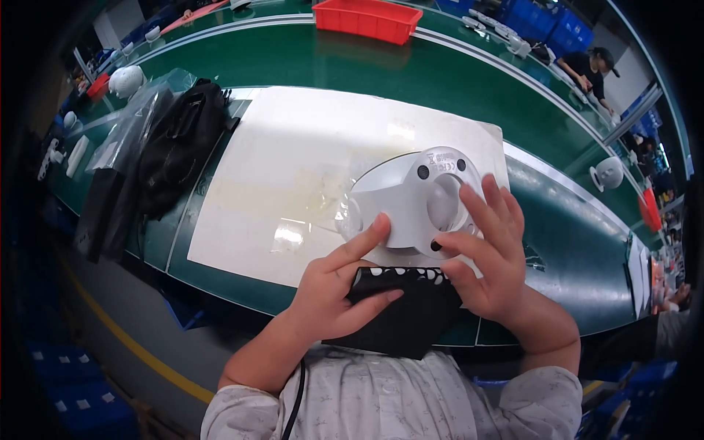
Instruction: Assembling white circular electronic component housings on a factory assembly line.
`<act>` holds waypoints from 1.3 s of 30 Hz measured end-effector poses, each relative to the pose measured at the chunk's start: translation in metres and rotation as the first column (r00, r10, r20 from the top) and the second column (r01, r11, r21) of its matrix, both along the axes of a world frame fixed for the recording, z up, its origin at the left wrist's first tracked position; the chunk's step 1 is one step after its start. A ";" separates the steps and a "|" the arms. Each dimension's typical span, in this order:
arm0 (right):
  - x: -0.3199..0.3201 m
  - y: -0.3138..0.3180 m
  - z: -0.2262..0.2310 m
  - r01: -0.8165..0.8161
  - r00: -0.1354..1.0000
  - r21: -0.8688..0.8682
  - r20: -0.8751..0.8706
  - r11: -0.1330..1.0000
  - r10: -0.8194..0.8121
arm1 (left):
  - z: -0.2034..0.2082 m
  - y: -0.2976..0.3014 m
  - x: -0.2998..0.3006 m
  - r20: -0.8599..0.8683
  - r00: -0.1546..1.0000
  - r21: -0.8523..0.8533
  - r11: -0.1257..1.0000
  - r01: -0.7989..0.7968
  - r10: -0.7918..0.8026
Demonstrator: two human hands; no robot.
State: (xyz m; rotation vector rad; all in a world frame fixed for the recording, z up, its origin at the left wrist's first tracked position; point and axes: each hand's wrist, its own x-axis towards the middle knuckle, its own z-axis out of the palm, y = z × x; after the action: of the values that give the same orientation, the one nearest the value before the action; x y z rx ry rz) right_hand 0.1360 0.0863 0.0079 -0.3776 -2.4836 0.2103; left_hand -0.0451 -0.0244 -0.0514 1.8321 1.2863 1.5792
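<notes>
A glossy white, rounded plastic housing [403, 192] with a ring-shaped base lies tilted on a whitish mat [253, 176]. Two black round pads [423, 172] sit at the far side of its base. My left hand [323, 293] grips a black sheet [407, 312] with white round spots along its far edge, while its index fingertip rests against the housing. Spread fingers of my right hand [495, 257] reach over the base's right side. Its index fingertip touches a third black pad [435, 246] at the near rim; the thumb is beside the sheet's edge.
A black bag [180, 139] and clear plastic wrapping [136, 121] lie on the left of the green table. A red bin [367, 18] stands at the back. Another white device [607, 174] is at the right. A co-worker [592, 73] works at the far right.
</notes>
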 end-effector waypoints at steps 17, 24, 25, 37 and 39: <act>-0.002 -0.006 -0.007 -0.036 0.997 0.087 -0.064 0.996 0.042 | 0.000 0.009 0.006 -0.077 0.995 0.102 0.993 -0.057 0.065; 0.003 0.005 -0.011 -0.011 0.990 -0.004 -0.139 1.000 0.010 | -0.003 0.008 0.006 -0.060 0.997 0.075 0.996 -0.044 0.048; 0.006 0.004 -0.014 -0.003 0.997 0.208 -0.075 0.978 0.019 | -0.002 0.008 0.006 -0.065 0.997 0.053 0.998 -0.042 0.045; 0.010 0.007 -0.015 0.060 0.996 0.144 -0.074 0.988 -0.050 | -0.002 0.014 0.008 -0.133 0.987 0.053 0.995 -0.082 0.089; 0.009 0.006 -0.014 -0.050 0.988 0.037 -0.143 0.998 0.055 | -0.003 0.013 0.009 -0.124 0.990 0.031 0.997 -0.064 0.067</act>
State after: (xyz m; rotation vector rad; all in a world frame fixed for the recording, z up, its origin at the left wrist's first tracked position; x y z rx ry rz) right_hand 0.1450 0.0921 -0.0063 -0.2733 -2.3538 0.2103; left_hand -0.0362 -0.0117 -0.0541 1.9516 1.3995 1.5438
